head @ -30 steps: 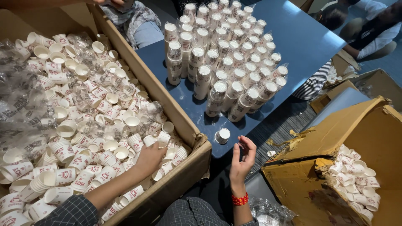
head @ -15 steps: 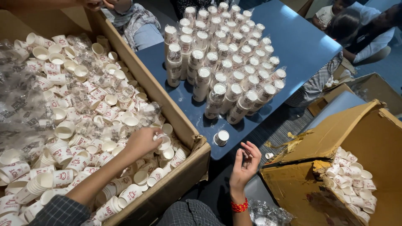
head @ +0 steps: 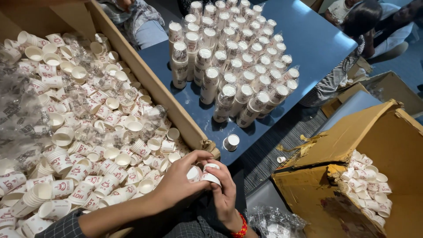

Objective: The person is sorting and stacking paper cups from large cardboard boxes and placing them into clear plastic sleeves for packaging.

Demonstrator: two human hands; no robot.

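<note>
Bright, even indoor light from overhead — the blue table [head: 317, 39] shows a soft pale sheen and the wrapped cup stacks [head: 233, 57] throw short dark shadows toward the near edge. Plastic film over the loose cups in the big cardboard box [head: 145, 75] glints white in spots; the far left side of it is smeared and soft. Centre sharp, wide-angle bending at the edges — top right corner dimmer, the lap area below the hands in deep shade.
</note>
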